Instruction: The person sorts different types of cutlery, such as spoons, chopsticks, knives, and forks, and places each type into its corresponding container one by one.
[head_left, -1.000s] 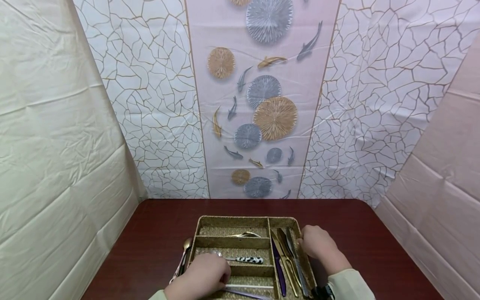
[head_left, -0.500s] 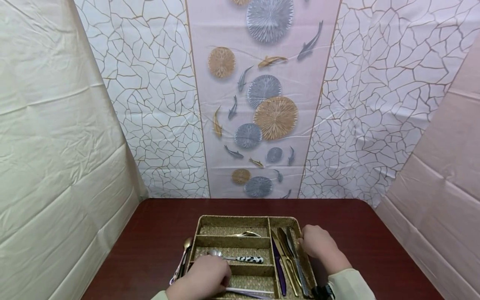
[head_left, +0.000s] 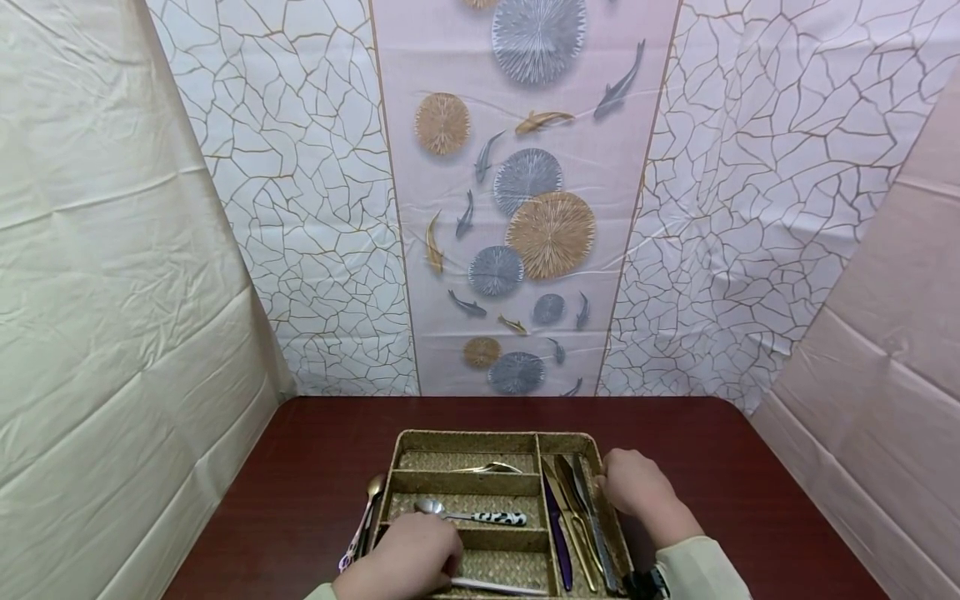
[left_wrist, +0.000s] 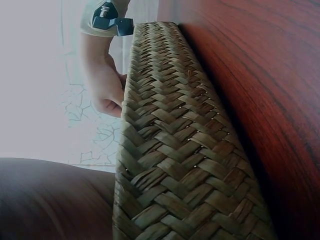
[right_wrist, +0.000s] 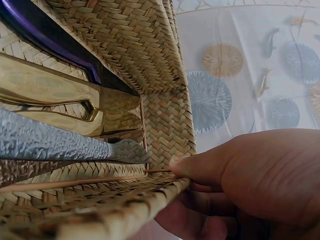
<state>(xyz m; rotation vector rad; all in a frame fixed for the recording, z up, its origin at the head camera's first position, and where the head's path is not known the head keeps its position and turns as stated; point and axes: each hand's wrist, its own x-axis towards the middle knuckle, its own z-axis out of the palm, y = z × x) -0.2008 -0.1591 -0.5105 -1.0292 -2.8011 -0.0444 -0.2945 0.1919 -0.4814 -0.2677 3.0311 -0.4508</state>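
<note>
A woven cutlery tray (head_left: 468, 482) with several compartments lies on the table. My right hand (head_left: 637, 487) grips its right rim near the far corner; in the right wrist view the thumb (right_wrist: 192, 167) lies on top and the fingers curl under outside. Over the near-left compartment, my left hand (head_left: 412, 554) has its fingers bent down at one end of a slim silver piece of cutlery (head_left: 498, 587), apparently pinching it. The fingertips and that end are hidden. The left wrist view shows mostly the tray's outer wall (left_wrist: 175, 130), with part of the left hand (left_wrist: 55, 200) dark at lower left.
A spoon with a spotted handle (head_left: 498, 519) lies in the middle compartment, gold cutlery (head_left: 491, 468) in the far one. The right compartment holds a purple-handled knife (head_left: 558, 542), gold pieces (head_left: 581, 533) and a silver knife (right_wrist: 55, 142). Several spoons (head_left: 367, 508) lie left of the tray.
The silver cutlery at my left fingers has shifted slightly; two separate strips there now appear as one. The left hand has moved slightly, uncovering more of the spotted spoon. The right hand stays put.
</note>
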